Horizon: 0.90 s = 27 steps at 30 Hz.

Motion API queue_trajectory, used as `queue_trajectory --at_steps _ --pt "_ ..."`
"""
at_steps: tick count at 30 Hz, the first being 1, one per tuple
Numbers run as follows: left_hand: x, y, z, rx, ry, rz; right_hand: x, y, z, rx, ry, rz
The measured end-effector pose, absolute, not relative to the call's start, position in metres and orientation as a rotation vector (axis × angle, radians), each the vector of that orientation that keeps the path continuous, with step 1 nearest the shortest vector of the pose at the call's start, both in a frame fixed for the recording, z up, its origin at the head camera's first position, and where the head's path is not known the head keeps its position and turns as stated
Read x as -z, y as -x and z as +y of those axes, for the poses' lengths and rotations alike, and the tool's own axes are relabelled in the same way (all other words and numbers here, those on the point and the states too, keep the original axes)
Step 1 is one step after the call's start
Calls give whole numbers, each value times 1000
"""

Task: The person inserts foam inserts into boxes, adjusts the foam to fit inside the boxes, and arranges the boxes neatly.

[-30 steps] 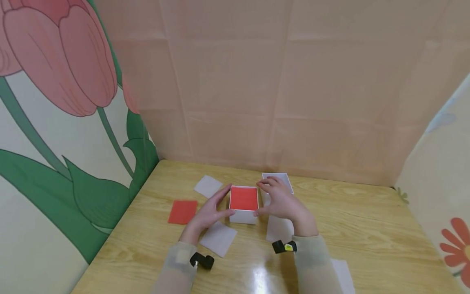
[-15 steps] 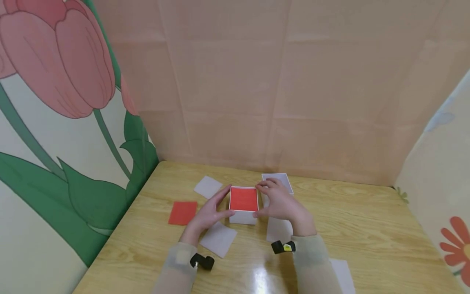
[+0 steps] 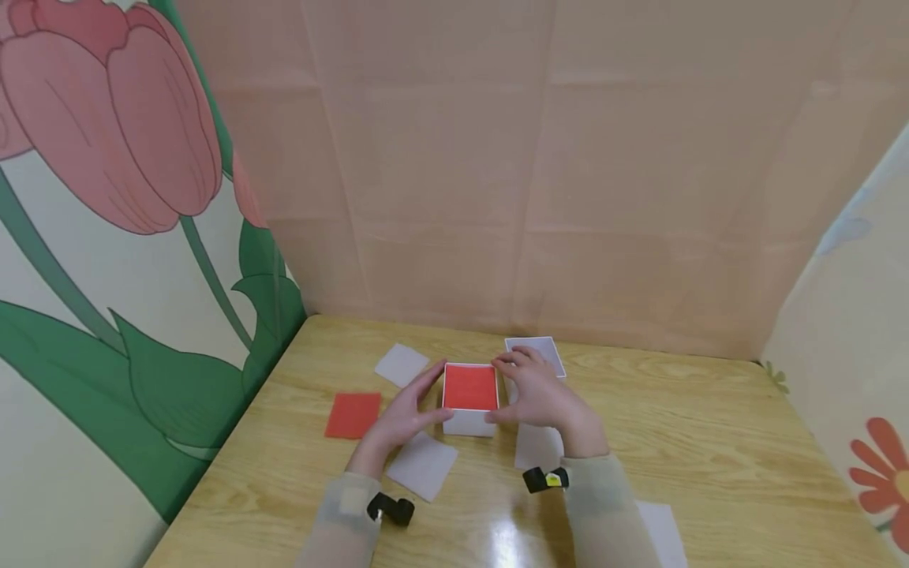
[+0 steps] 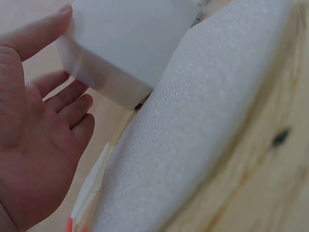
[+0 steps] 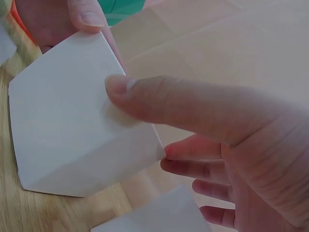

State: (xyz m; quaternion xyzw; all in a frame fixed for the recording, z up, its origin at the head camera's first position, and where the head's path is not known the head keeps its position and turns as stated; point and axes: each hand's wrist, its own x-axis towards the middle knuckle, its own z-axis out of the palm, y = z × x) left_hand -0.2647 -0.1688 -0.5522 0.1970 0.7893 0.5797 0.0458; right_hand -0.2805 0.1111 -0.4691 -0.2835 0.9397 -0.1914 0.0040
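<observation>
On the counter (image 3: 675,426), working left to right: a loose red card (image 3: 353,413), then the left hand (image 3: 405,414), its thumb and relaxed fingers pressed against the left wall of the white box (image 3: 470,422) standing at centre with a red sheet (image 3: 471,386) seated in its top. The right hand (image 3: 543,394) braces the opposite wall with thumb and spread fingers. Judged best practice: keep pressure equal on both sides so the box stays square. The right wrist view alone shows the thumb pad flat on the wall; the head view alone shows the red sheet and white sheets (image 3: 423,464)
</observation>
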Motion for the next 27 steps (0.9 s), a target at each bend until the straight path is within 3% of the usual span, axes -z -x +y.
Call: queue_trajectory --at_steps 27 --pt "539 264 -179 -1676 -543 2481 464 288 104 661 805 2913"
